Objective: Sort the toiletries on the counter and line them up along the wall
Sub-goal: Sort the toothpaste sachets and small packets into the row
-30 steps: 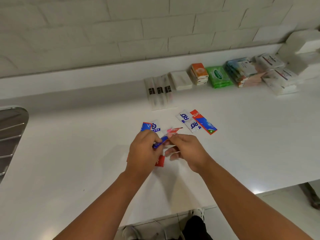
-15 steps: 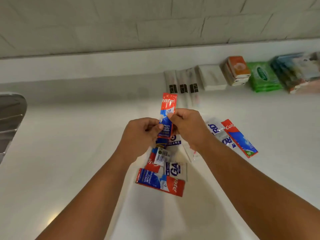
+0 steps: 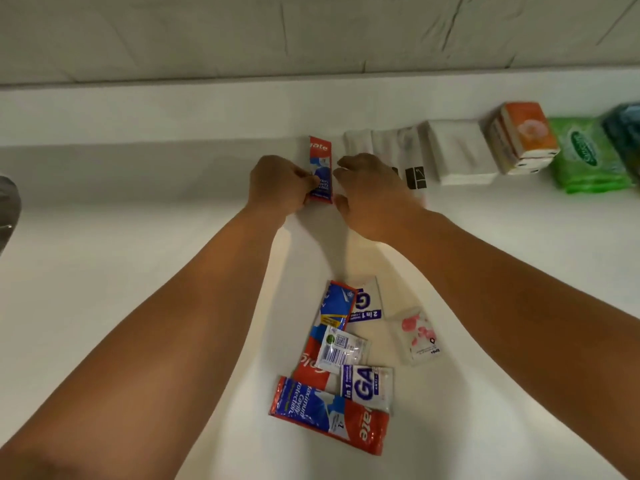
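Note:
A red and blue toothpaste sachet (image 3: 320,157) lies flat on the white counter (image 3: 121,244) against the wall ledge. My left hand (image 3: 278,183) pinches its left edge. My right hand (image 3: 372,192) rests just right of it, fingers curled, touching the sachet's right edge; it covers part of the clear toothbrush packets (image 3: 391,150). Near me lies a loose pile: two more red toothpaste sachets (image 3: 329,415), white and purple shampoo sachets (image 3: 367,386), a small clear barcode sachet (image 3: 341,349) and a pink-flowered sachet (image 3: 419,336).
Along the wall to the right stand a white folded pack (image 3: 457,154), orange tissue packs (image 3: 523,136), green wipes (image 3: 585,154) and a blue-green pack (image 3: 623,133). A metal sink edge (image 3: 8,209) shows at far left.
Both hands carried the toothpaste sachet from above the pile forward to the wall and laid it down left of the toothbrush packets. The view has shifted forward and right.

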Motion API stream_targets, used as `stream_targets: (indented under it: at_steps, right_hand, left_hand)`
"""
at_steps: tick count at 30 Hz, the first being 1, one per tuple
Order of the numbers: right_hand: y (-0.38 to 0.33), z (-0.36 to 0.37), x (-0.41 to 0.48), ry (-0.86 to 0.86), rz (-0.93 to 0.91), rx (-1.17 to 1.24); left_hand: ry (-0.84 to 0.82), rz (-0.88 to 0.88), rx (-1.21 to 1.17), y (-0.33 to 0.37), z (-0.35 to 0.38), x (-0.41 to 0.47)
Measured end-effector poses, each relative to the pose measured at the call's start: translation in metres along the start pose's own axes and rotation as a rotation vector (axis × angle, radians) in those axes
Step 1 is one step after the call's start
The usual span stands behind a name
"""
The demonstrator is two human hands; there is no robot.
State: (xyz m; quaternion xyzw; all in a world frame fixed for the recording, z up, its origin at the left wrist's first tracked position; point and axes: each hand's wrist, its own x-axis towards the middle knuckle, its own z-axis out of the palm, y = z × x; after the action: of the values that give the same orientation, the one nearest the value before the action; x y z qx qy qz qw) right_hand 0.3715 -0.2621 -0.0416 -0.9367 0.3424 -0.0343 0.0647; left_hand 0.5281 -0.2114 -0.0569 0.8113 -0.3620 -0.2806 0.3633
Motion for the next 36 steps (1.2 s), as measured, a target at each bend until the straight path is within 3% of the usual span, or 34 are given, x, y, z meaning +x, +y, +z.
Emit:
stream_targets:
  at_steps: [11,17,22,26,30,36]
  right_hand:
    - [0.01,0.015,0.024,-0.054,-0.091,-0.113]
    - [0.01,0.011,0.016,0.014,-0.08,-0.071]
    - [0.0,-0.003,-0.019,0.099,-0.08,0.106]
    - [-0.015,-0.01,-0.066,0.116,-0.053,0.256]
    - [-0.032,-0.017,-0.116,0.095,0.006,0.336]
    - [-0.061,-0.015,-0.187,-0.011,0.025,0.364]
  left_hand:
    - [0.058,-0.03,0.081,0.003,0.007,0.014]
    - [0.111,0.06,0.12,0.003,0.004,-0.003]
    - [0.05,0.147,0.2,0.0,-0.007,-0.036]
    - [0.04,0.215,0.113,-0.008,-0.018,-0.085]
    - [-0.052,0.305,0.097,-0.015,-0.032,-0.14]
    - [-0.21,0.275,0.144,-0.04,-0.044,-0.209]
